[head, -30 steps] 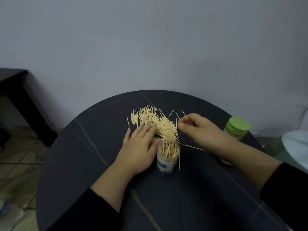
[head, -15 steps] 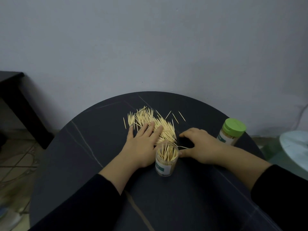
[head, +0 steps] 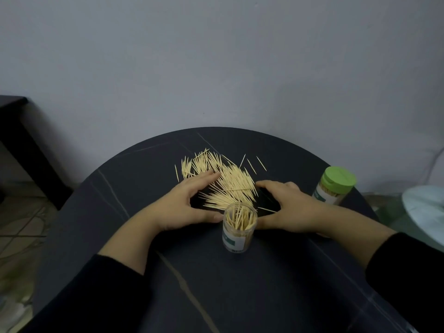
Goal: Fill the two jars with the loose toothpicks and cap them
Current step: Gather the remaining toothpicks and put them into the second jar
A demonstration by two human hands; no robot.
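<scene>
A pile of loose toothpicks (head: 225, 181) lies spread on the round dark table (head: 216, 284). An uncapped clear jar (head: 239, 227), partly filled with upright toothpicks, stands just in front of the pile. My left hand (head: 185, 205) rests on the table at the pile's left side, fingers straight along its edge and thumb stretched toward the jar. My right hand (head: 286, 205) rests on the pile's right side, fingers arched toward the toothpicks. The two hands flank the pile. A second jar with a green cap (head: 335, 186) stands at the right, behind my right wrist.
A few stray toothpicks (head: 260, 163) lie beyond the pile toward the wall. A dark side table (head: 14, 131) stands at far left. A pale round object (head: 425, 207) sits off the table's right edge. The wall is close behind the table.
My left hand has slid off the top of the pile to its left edge and spread its thumb. My right hand came down from above the pile to the table at its right side.
</scene>
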